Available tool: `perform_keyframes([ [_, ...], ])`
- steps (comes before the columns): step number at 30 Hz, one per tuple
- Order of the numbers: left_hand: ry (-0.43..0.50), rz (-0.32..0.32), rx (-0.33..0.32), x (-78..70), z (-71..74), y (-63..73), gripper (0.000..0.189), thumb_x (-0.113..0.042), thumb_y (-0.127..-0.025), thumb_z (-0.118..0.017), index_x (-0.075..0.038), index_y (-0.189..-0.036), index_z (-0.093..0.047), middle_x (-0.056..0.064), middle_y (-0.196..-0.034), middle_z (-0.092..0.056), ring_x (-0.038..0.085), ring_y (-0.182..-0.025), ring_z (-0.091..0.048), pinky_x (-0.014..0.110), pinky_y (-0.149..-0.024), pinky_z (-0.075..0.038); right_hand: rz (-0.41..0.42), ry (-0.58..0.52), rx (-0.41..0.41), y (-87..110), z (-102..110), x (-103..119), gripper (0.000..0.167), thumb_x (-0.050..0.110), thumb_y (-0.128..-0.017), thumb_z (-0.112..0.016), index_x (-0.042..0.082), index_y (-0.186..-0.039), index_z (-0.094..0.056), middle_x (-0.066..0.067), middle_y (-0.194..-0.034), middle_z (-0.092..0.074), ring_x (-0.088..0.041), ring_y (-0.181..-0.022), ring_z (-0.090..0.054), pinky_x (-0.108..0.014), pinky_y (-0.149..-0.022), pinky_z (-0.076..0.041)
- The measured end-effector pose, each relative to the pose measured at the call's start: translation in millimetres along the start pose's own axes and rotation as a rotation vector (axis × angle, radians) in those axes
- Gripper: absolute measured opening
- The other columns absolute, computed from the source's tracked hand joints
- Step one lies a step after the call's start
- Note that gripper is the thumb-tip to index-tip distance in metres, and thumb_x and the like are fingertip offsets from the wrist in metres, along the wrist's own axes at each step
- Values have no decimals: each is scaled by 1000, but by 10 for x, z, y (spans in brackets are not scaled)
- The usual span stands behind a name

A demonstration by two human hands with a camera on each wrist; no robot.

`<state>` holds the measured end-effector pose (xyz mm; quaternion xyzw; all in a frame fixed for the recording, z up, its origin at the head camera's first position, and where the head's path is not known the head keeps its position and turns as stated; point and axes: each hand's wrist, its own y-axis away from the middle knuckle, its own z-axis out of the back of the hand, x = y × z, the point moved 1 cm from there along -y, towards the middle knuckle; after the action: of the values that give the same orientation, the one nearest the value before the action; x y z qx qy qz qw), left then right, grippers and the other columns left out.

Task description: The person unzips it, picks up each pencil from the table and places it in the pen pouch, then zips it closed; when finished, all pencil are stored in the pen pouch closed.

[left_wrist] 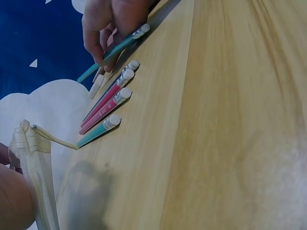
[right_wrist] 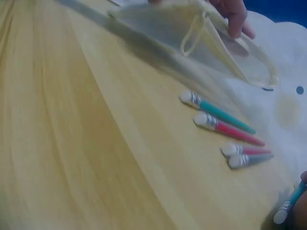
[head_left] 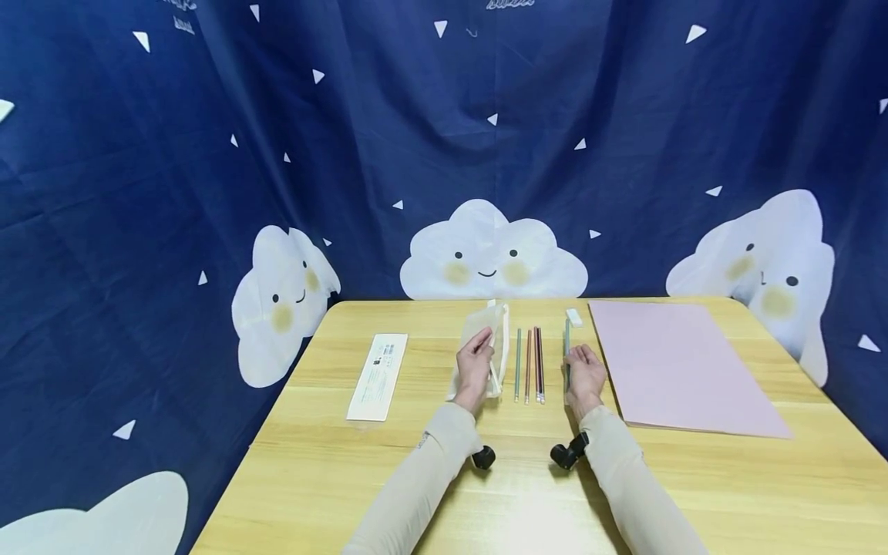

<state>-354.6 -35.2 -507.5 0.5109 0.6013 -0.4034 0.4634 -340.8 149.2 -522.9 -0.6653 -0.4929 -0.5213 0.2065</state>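
Sleeves (head_left: 416, 493) in front, four pencils (head_left: 529, 362) lie between pouch (head_left: 484, 319) and pink sheet (head_left: 683, 366).

Head: looking forward and down across tabletop (head_left: 291, 486), farther off. Wrists: close-up, from opposite sides, sharing pencils (left_wrist: 104, 111).

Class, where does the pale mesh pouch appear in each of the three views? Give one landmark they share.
Head: near the middle, the pouch is held by the left hand.
Left wrist: lower left, the pouch.
Right wrist: top centre, the pouch.
Shared landmark: the teal pencil lying nearest the pouch.
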Motion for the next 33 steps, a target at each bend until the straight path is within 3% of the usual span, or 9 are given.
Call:
perform_keyframes([
  [4, 2, 7, -6, 2, 3, -13, 41, 5, -85, -51, -6, -124, -58, 12, -130, -57, 23, -123, -53, 21, -99, -49, -60, -44, 25, 73, -116, 22, 66, -6, -87, -48, 1, -146, -20, -17, -152, -26, -24, -138, -33, -25, -109, -41],
  [9, 4, 4, 3, -11, -3, -5, 41, 5, -87, -50, -7, -125, -57, 12, -131, -57, 22, -124, -53, 21, -99, -49, -111, -99, 102, 192, -309, 75, 67, -8, -86, -47, -1, -146, -18, -18, -152, -24, -25, -139, -30, -26, -115, -31],
  [14, 2, 16, 16, -16, -17, 25, 41, 3, -87, -51, -10, -125, -58, 10, -132, -56, 22, -124, -53, 20, -99, -48, -134, -93, 176, 291, -468, 80, 67, -10, -85, -45, -4, -145, -16, -20, -152, -23, -26, -139, -30, -26, -116, -30],
  [27, -12, 15, 13, 8, -22, 39, 43, 3, -85, -52, -11, -125, -58, 7, -130, -58, 20, -122, -54, 22, -101, -47, -94, 37, 172, 411, -721, -32, 64, -8, -82, -49, -4, -143, -28, -23, -148, -32, -30, -136, -35, -32, -115, -33],
  [33, 8, -38, 16, 3, -58, 62, 43, 7, -83, -50, -3, -124, -58, 13, -129, -58, 25, -121, -54, 24, -101, -48, -60, 42, 154, 433, -797, -45, 64, -10, -82, -48, -7, -142, -26, -26, -146, -33, -31, -135, -35, -32, -116, -32],
])
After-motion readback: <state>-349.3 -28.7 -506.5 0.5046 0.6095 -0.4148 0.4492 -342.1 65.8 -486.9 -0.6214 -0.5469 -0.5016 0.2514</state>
